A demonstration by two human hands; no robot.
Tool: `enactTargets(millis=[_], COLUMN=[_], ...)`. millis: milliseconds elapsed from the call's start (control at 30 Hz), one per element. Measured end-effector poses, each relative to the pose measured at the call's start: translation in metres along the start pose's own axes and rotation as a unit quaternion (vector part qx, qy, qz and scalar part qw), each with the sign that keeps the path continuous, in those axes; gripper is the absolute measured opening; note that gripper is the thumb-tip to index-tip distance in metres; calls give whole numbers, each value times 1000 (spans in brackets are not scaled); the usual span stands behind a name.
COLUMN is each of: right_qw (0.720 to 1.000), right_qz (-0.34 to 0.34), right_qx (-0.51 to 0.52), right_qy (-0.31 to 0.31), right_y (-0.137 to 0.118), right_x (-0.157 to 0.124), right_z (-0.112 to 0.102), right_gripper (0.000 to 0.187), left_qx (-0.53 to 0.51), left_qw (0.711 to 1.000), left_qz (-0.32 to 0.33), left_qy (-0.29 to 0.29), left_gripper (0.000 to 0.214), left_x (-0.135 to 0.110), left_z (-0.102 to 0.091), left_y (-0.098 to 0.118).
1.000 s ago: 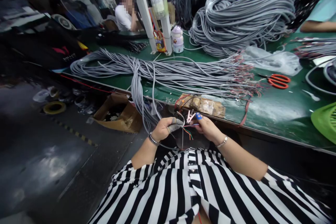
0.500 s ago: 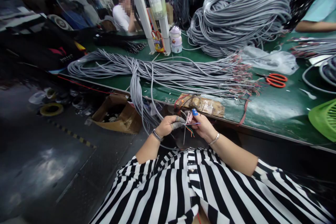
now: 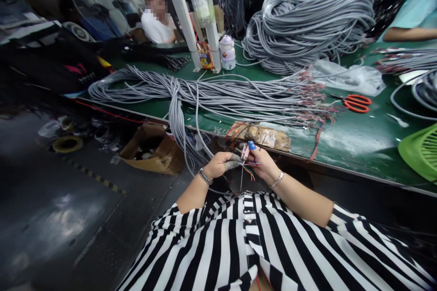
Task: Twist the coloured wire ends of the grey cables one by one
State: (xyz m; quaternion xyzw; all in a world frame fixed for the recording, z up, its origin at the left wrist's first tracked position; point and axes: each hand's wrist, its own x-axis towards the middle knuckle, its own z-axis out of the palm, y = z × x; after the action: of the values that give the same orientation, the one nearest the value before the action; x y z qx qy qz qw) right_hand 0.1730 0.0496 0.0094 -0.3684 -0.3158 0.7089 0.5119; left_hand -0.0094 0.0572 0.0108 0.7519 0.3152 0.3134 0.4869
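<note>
My left hand, with grey wraps on its fingers, is closed on the end of a grey cable close to the table's front edge. Thin coloured wires, orange and green among them, fan out from that end, and one pale strand hangs down. Facing it, my right hand, its thumb tip covered in blue, pinches a small pink piece, perhaps a connector, against the wires. The fingertips partly hide how piece and wires meet. Just beyond both hands, a worn wooden block sits on the table edge.
Grey cables with stripped ends lie along the green table, some hanging over its edge. Behind them rests a large cable coil. Orange-handled scissors, a plastic bag and a green basket are rightward. Two people sit nearby.
The pink piece and the wires have shifted slightly between my fingers. Both hands stay almost in place. The person at the back has lowered a hand from the face.
</note>
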Motion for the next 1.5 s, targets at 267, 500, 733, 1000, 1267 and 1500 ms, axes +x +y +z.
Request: enactTargets(millis=[267,500,733,1000,1267,1500], right_qw=[996,992,989,992,994,987], right_qz=[77,117,142,102,67,74], right_qx=[47,10,-26,-50,-69,-140], right_qy=[15,42,-12,-52,-46,-26], right_y=[6,11,3,-12,-8,-2], right_x=[-5,-13,-14,-9,-5,-10], right_z=[-10,-30,-35,-22,-19,-25], right_gripper=[54,49,62,58,52,60], left_qx=[-13,-21,-20,-19,-29,110], left_qw=[1000,996,999,1000,999,984], left_qz=[-14,18,22,22,13,-46], left_qy=[-22,-87,-40,1,16,-131], left_gripper=[40,35,32,34,35,24], left_x=[-6,-29,-47,-36,-25,-35], left_z=[-6,-12,-14,-13,-8,-17], left_y=[5,21,24,18,13,-9])
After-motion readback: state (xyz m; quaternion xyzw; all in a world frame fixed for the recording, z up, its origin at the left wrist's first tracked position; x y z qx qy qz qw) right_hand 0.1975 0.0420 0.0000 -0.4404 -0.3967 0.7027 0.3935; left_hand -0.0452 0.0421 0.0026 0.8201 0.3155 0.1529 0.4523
